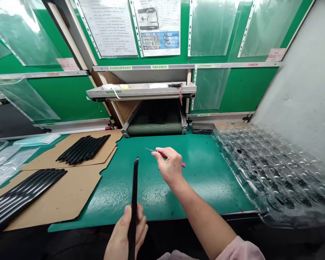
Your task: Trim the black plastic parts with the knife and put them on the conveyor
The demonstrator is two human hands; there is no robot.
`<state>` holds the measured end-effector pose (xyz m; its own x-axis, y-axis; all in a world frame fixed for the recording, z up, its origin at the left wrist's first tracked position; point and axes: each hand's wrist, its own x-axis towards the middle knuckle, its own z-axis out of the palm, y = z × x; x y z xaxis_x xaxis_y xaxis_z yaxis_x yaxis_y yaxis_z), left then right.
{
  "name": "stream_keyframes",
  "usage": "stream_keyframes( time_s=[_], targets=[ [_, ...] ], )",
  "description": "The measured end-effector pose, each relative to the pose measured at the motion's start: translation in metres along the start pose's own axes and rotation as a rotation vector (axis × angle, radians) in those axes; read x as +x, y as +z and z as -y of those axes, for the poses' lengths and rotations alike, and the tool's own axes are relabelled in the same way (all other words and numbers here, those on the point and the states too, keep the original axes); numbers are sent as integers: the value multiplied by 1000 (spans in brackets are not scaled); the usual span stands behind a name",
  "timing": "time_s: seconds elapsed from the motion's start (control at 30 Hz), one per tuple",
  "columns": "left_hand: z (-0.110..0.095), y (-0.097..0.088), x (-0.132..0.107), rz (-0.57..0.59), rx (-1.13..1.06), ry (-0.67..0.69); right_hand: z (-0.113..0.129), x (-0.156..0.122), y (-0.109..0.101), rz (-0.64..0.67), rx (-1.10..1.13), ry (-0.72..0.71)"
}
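My left hand [126,234] is low at the near edge of the green mat [206,180], closed round the near end of a long thin black strip [134,195] that points away from me. My right hand [170,167] is above the middle of the mat, fingers pinched on a pair of tweezers with a pink handle [162,155], the metal tip pointing left. The tweezers' tip is apart from the strip's far end.
Two sheets of brown cardboard [70,195] lie on the left, each bearing a row of several black strips [83,148]. Clear blister trays [273,169] with small parts stand on the right. A ribbed conveyor opening [155,128] sits at the back under a shelf.
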<state>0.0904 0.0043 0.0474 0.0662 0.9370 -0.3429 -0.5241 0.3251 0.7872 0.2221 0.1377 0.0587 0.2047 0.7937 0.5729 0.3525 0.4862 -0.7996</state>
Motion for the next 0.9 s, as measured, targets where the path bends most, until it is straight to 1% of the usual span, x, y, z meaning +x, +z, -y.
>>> stream_keyframes(
  time_s=[0.03, 0.1, 0.23, 0.3, 0.37, 0.4, 0.47, 0.53, 0.67, 0.8, 0.9],
  targets=[
    [-2, 0, 1, 0, -19, 2, -1, -1, -2, 6, -6, 19],
    [-8, 0, 2, 4, -70, 14, 3, -15, -7, 77, 9, 33],
    [-20, 0, 5, 20, -104, 77, 18, -64, -19, 299, 100, 33],
    [-23, -1, 6, 31, -95, 103, 22, -84, -24, 363, 148, 116],
    [-24, -3, 8, 62, -102, 117, 25, -95, -26, 401, 211, 245],
    [-24, -4, 10, 82, -104, 126, 26, -98, -26, 408, 241, 301],
    [-23, -6, 13, 99, -89, 152, 29, -101, -26, 409, 284, 352],
    [-22, -8, 16, 73, -62, 180, 34, -102, -24, 397, 308, 356],
    [-19, -9, 18, -23, -73, 215, 43, -106, -20, 393, 353, 350],
    [-14, -7, 18, -83, -109, 207, 42, -114, -13, 428, 329, 307],
    [-11, -7, 17, -104, -65, 214, 40, -116, -8, 448, 309, 298]
  ],
)
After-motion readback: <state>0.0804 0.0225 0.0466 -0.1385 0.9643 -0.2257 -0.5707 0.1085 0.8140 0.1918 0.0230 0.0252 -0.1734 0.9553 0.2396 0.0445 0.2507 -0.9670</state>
